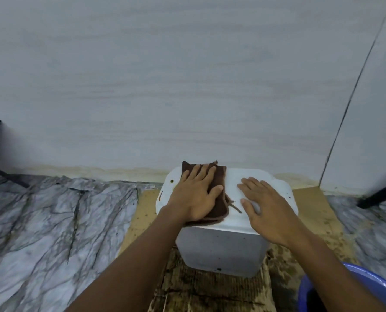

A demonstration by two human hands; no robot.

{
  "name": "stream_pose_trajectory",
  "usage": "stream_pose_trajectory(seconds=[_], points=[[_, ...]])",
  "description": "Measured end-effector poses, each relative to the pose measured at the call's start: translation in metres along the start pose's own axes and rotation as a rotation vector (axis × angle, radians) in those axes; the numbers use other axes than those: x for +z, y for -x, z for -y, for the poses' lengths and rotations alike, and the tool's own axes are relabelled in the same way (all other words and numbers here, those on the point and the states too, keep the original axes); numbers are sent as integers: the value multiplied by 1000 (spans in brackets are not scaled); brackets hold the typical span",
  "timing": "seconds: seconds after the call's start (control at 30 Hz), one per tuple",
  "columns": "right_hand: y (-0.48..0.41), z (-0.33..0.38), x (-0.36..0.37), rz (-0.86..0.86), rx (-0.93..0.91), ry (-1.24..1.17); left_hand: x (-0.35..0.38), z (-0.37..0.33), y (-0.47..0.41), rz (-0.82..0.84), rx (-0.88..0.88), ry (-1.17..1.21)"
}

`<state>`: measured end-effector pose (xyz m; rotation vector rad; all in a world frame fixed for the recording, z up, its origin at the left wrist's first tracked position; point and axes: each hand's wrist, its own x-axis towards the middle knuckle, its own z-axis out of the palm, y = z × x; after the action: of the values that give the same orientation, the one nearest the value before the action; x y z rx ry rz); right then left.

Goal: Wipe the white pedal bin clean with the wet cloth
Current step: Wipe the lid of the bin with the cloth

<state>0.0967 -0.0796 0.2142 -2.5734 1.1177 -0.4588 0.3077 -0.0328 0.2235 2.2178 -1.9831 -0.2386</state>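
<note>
Left hand (196, 194) on cloth (221, 176), right hand (266, 203) flat — bin lid (236, 176)

Floor-level corner of a plain indoor room, likely a home.
Marble-patterned floor sheeting (41, 221) is meeting a pale wall (142, 86) stained along its base; a white pedal bin (221, 248) is standing on soiled cardboard (210, 289), a blue basin (372, 279) sitting near it.

Five things, four kinds, counted
There are two hands, one left hand (195, 194) and one right hand (268, 210); one brown cloth (220, 175); one white pedal bin (221, 248); and one blue basin (367, 274), seen only in part.
</note>
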Motion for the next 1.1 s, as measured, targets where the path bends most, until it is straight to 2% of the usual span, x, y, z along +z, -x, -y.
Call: stream_pose_trajectory(seconds=[0.17,0.27,0.37,0.5,0.67,0.77,0.9,1.1], points=[[-2,4,2,28,12,47,6,12,33,-54,-127,-26],[-2,8,3,23,18,57,12,-12,51,-53,-36,-53],[-2,9,2,9,26,40,9,-22,25,-20,61,-39],[-1,8,1,13,14,40,-2,8,-4,-3,-57,-6],[-1,3,0,46,15,15,4,28,33,-67,-181,-44],[-1,2,0,63,33,-11,16,1,57,-104,-96,-71],[-2,2,-1,56,16,16,18,-28,31,-70,61,-49],[-1,3,-1,56,1,-1,-1,21,14,-49,-111,-33]])
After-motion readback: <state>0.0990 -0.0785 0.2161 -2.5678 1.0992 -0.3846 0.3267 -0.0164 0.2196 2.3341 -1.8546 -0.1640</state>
